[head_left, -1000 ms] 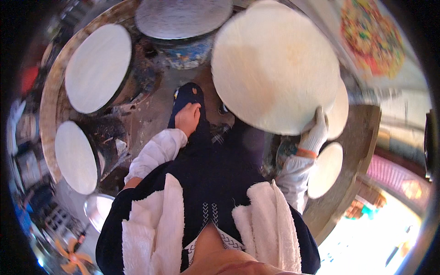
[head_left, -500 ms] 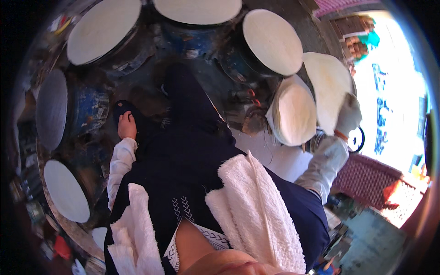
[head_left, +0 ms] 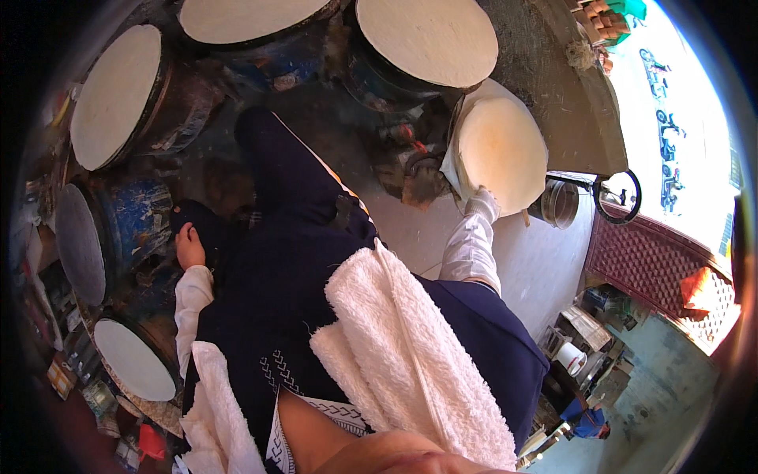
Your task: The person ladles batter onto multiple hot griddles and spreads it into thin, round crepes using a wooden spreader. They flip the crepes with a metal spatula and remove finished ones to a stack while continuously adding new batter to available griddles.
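Note:
My right hand [head_left: 483, 207], in a pale glove, is at the near edge of a round, thin flatbread [head_left: 505, 150], its fingers closed together on that edge. The flatbread lies on top of a stack beside my right knee, with a paler sheet [head_left: 483, 96] showing behind it. My left hand [head_left: 190, 248] lies bare on the dark cloth over my left knee, fingers loosely extended and holding nothing. Around my legs stand round griddles on blue drums, several covered by white, thin rounds [head_left: 426, 35]. One grey griddle [head_left: 80, 243] is left of my left hand.
A brown flat surface [head_left: 553, 103] lies beyond the stack, with a black ring [head_left: 618, 197] at its near corner. A metal pot [head_left: 559, 204] stands below it. A dark red lattice panel [head_left: 655, 257] borders the bright opening at right. White towels [head_left: 418, 347] hang over my chest.
My right hand has come left from the large sheet at the right to the stack's edge. That sheet no longer covers the brown surface. My view has shifted; the left hand stays on the knee.

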The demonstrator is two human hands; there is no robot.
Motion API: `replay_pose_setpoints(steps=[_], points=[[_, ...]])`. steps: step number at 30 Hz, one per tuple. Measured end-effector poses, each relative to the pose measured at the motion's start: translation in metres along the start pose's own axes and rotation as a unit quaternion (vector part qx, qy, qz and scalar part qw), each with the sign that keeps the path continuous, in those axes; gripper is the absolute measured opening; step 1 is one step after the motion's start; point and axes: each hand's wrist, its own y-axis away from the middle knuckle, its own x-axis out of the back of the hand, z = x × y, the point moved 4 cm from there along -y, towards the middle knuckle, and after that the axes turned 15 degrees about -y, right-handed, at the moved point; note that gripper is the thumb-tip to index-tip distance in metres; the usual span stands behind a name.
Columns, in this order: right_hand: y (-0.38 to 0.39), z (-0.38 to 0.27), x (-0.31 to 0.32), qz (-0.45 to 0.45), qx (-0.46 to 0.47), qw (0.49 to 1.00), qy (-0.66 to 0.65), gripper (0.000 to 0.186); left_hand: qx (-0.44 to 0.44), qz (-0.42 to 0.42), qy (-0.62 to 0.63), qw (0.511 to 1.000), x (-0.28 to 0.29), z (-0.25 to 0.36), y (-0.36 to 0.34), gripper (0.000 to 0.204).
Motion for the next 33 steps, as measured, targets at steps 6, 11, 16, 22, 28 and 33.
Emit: replay_pose_setpoints(steps=[6,11,16,22,28,33], points=[[-0.002,0.025,0.009,-0.057,-0.068,0.996,0.032,0.034,0.027,-0.043,0.053,0.997,-0.008,-0.008,-0.006,0.033],[-0.013,-0.017,0.027,-0.163,-0.058,0.979,0.108,0.035,0.085,-0.084,0.162,0.979,-0.006,-0.028,0.019,0.040],[0.128,-0.310,0.117,0.024,0.461,0.887,-0.007,0.050,0.215,-0.016,0.247,0.945,0.029,-0.060,0.132,0.043],[0.368,-0.505,0.106,-0.169,0.788,0.584,-0.094,0.048,0.444,0.115,0.333,0.824,0.089,-0.026,0.304,0.040],[0.578,-0.445,0.052,-0.384,0.901,0.188,0.070,0.044,0.633,0.288,0.637,0.333,-0.067,0.100,0.503,0.025],[0.653,-0.344,0.021,-0.564,0.769,0.033,0.299,0.042,0.442,0.605,0.660,-0.052,-0.208,0.221,0.620,0.029]])
